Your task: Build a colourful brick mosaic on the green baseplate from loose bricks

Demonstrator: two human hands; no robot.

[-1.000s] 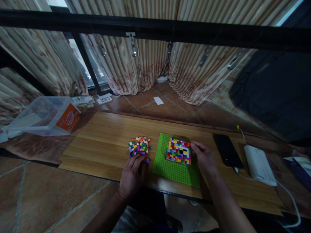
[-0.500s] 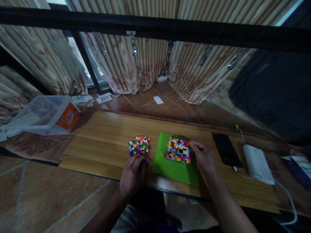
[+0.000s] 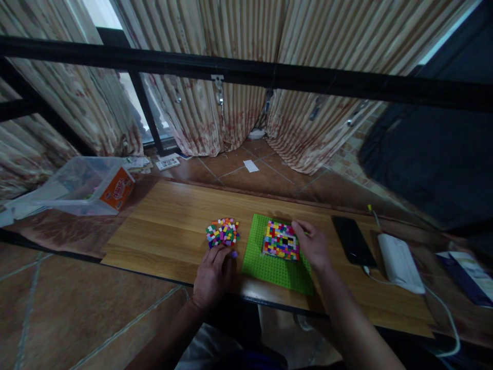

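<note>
- Head view: over the last 1 s my right hand [image 3: 314, 246] has shifted slightly inward, so its fingertips now come over the far right corner of the mosaic slab [image 3: 280, 241], where they had been at its right edge.
- My head has tipped up a little, which sets everything lower; the slab itself seems to keep its place on the green baseplate [image 3: 277, 277].
- My judgement: I am working on that corner, maybe seating or squaring a brick there, though my own fingers hide the contact.
- Right fingers: thumb and index close together at the corner; I cannot tell whether they pinch a brick or only press.
- My left hand [image 3: 213, 272] stays at the near edge of the loose brick pile [image 3: 223, 232], fingers bent and side by side, with 1 purple brick [image 3: 234, 254] at the tips; I cannot tell if it is gripped or lying there.
- The slab is on the far right part of the baseplate, with green studs bare along its left and near sides.
- It looks rectangular and tightly packed in mixed colours, with 1 black patch right of its middle and white and yellow bricks beside that.
</note>
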